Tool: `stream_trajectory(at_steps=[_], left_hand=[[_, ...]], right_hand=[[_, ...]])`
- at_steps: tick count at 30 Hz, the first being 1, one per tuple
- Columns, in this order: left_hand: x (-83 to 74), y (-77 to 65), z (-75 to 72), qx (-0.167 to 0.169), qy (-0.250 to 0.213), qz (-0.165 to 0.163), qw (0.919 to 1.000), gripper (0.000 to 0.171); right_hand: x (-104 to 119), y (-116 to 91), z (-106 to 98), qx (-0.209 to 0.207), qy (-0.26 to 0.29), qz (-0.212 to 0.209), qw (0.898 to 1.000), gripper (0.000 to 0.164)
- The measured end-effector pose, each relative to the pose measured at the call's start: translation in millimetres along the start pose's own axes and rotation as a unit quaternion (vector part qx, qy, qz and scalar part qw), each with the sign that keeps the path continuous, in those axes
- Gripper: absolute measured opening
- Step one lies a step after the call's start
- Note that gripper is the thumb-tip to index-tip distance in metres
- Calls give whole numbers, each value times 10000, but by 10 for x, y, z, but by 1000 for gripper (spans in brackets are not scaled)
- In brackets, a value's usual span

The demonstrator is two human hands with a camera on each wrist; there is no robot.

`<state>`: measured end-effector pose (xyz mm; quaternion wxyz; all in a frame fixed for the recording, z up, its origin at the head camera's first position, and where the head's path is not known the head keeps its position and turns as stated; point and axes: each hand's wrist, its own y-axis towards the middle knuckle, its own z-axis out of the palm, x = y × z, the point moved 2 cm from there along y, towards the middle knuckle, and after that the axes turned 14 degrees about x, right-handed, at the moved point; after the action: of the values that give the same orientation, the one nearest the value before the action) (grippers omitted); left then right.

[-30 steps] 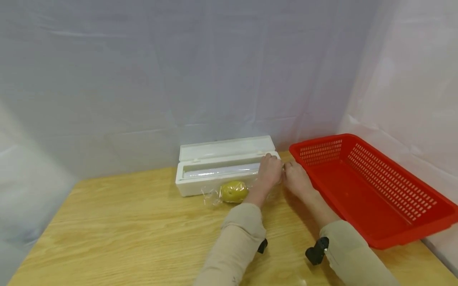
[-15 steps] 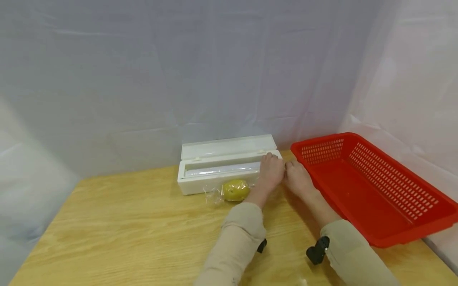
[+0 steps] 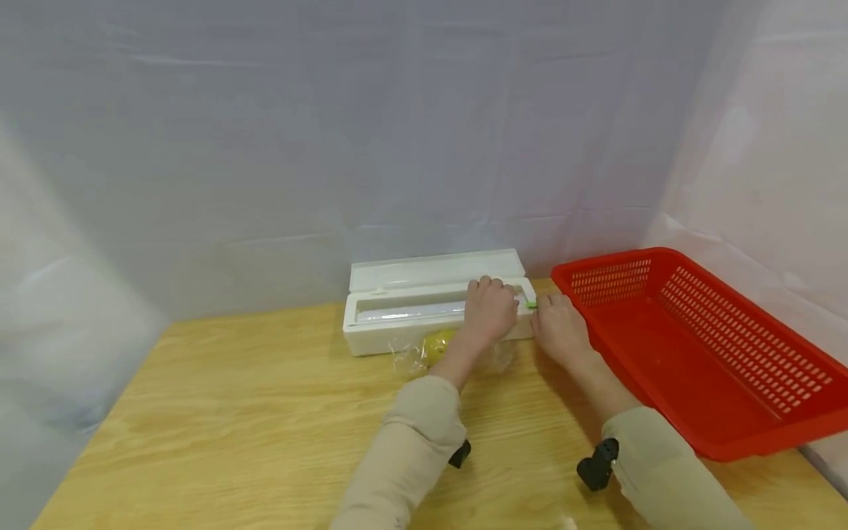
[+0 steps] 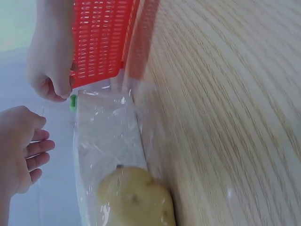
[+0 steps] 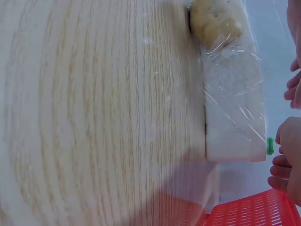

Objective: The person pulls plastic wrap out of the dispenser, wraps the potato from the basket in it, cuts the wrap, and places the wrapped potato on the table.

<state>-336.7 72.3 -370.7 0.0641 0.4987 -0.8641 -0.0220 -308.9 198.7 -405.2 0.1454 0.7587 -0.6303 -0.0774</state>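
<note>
Reaching forward over the wooden table [image 3: 265, 427], both forearms extend from rolled sleeves [image 3: 400, 456] toward the white box [image 3: 380, 341], whose lid [image 3: 437, 269] is raised. The left hand [image 3: 490, 308] is positioned above the right part of the box, back of the hand upward. Its fingers are loosely curled, slightly apart, with nothing visible between them. The right hand [image 3: 559, 330] is at the right end of the box, wrist angled inward, fingers bent. Its thumb and fingertips are just beside the green piece [image 5: 270, 146] on the box rim; whether they pinch it cannot be determined. The potato [image 4: 138, 197], covered by clear film [image 4: 108, 122], is on the table against the front of the box, partly behind the left forearm in the head view. The red basket [image 3: 712, 447] is to the right of the right hand.
</note>
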Motion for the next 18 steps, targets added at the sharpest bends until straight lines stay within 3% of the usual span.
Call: stream_trajectory(at_steps=[4, 12, 18], left_hand=[[66, -125, -67, -237, 233, 135, 9994, 25], [330, -437, -138, -288, 460, 215, 9983, 26], [596, -707, -128, -278, 357, 308, 9985, 26]], right_hand=[[13, -5, -26, -420, -258, -323, 9983, 20], [79, -27, -37, -837, -220, -766, 9933, 26], [204, -39, -50, -1440, 41, -1688, 9751, 25]])
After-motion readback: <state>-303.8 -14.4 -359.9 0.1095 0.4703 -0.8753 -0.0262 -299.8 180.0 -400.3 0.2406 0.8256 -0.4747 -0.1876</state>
